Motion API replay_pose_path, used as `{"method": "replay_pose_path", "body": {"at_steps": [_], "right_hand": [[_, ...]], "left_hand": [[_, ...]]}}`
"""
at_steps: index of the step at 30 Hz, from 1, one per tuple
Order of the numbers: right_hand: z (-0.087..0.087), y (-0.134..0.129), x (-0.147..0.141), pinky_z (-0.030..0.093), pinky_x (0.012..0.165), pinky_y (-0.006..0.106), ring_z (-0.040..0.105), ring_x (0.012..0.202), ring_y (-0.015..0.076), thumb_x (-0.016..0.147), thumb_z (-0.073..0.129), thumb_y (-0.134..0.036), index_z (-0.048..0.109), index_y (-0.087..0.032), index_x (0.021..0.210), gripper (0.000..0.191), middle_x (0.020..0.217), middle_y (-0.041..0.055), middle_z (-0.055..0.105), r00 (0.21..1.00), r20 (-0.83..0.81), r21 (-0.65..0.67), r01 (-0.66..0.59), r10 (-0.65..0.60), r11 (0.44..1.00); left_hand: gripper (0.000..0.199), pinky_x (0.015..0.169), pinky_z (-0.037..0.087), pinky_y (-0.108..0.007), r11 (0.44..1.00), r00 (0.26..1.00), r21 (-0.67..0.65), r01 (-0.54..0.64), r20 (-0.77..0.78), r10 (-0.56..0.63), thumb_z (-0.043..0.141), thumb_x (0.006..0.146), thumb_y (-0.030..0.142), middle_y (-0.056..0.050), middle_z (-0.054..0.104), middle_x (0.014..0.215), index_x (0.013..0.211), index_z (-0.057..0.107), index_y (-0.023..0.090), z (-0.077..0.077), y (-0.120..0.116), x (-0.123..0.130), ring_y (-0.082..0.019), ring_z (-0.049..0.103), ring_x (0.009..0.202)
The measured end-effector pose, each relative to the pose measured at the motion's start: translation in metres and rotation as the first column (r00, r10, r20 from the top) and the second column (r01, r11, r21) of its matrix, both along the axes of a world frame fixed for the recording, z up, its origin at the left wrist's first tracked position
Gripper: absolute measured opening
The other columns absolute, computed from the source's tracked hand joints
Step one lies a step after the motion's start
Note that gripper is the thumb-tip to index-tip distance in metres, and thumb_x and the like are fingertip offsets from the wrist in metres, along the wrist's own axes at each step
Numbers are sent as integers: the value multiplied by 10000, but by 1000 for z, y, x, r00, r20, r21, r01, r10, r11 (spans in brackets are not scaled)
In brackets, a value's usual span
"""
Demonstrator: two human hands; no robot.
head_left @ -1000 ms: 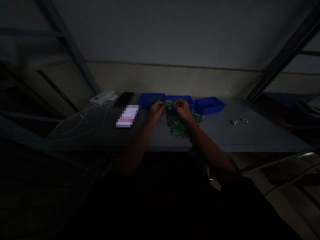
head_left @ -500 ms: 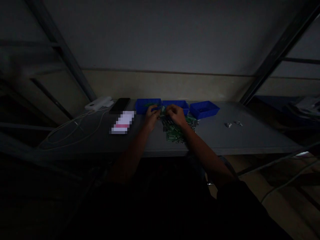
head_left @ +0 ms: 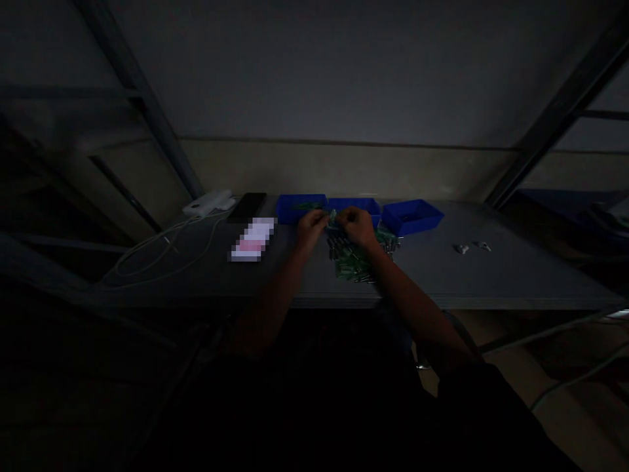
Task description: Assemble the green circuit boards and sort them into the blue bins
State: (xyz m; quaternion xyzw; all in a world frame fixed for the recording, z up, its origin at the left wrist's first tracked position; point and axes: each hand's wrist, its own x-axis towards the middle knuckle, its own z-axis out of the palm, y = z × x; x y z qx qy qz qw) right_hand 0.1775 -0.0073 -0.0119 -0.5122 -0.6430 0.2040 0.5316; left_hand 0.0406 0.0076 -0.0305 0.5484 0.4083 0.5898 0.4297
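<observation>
My left hand (head_left: 311, 228) is closed, its fingertips pinching a small pale green piece (head_left: 333, 215) that looks like a small circuit board. Close on its right, my right hand (head_left: 358, 227) has its fingers bent together at the same piece; whether it grips the piece or a tiny part is too dark to tell. Under and in front of the right hand lies a pile of green pieces with shiny metal pins (head_left: 354, 262). Behind the hands stand a left blue tray (head_left: 284, 211) with green pieces inside and a middle blue tray (head_left: 375, 210), partly hidden by my right hand.
A third blue tray (head_left: 415, 226) sits at the right. Two small pale parts, one a whitish clip-like bit (head_left: 462, 249), lie farther right. On the left are a lit phone (head_left: 253, 240), a black flat device (head_left: 247, 206), a white power strip (head_left: 209, 202) and loose cables (head_left: 147, 254).
The whole view has shifted, so the table appears farther right. My left fingers have drawn in tighter, and the green piece has turned and shows less of its face.
</observation>
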Motion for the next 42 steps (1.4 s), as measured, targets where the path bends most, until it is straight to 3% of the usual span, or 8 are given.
{"method": "replay_pose_path", "body": {"at_steps": [4,7,11,15,22,28,35,42], "right_hand": [[1,-1,-1,386,581,236,484,568,107,654,581,-248,554,-155,617,104,605,-12,556,999,2,30,37,-37,999],[3,-3,-2,399,611,251,499,610,121,668,587,-236,567,-162,630,86,661,5,565,994,50,119,89,-95,989],[3,-5,-2,419,640,270,520,644,139,685,576,-204,592,-163,652,55,693,23,565,986,123,198,86,-112,977],[0,-4,-3,445,708,277,563,729,154,673,560,-154,626,-170,656,70,761,39,599,984,179,239,-22,-22,971],[3,-8,-4,439,782,296,583,838,172,719,531,-213,667,-165,705,145,959,71,625,985,172,203,-39,4,978],[7,-9,-5,396,632,270,519,636,152,796,474,-435,599,-155,599,365,607,8,555,988,135,52,68,-75,996],[9,-10,-4,348,506,242,464,478,118,773,314,-698,589,-156,615,627,471,-18,473,983,-157,-162,-117,91,980],[10,-8,-3,388,530,255,487,522,125,709,507,-613,552,-170,628,453,548,-9,524,946,-284,-201,-217,156,955]], "left_hand": [[227,533,369,-199,991,994,-75,-108,11,109,546,752,388,-10,616,739,800,613,176,2,3,-4,-116,543,648],[424,480,345,-217,969,987,-192,-157,-11,158,419,808,521,-19,571,601,642,576,165,3,5,-6,-104,487,506],[603,446,332,-237,961,990,-262,-84,-127,52,324,801,631,-33,507,469,474,518,163,4,3,-4,-100,443,409],[513,436,336,-221,948,1000,-317,15,-10,-20,403,800,566,-26,528,492,540,553,150,6,4,-4,-86,442,400],[190,453,360,-176,986,996,-167,-12,82,26,599,697,336,10,594,688,791,594,170,2,4,-8,-67,499,497],[222,520,413,-195,997,988,-74,3,157,9,600,672,295,-13,618,825,865,574,188,5,0,-6,-95,562,610],[87,627,434,-212,999,995,35,3,95,-6,567,637,202,-15,632,862,720,567,177,8,-7,-4,-137,579,800],[69,629,423,-212,996,994,90,-24,113,14,470,620,130,-3,603,829,657,510,172,5,0,-3,-123,554,756]]}}
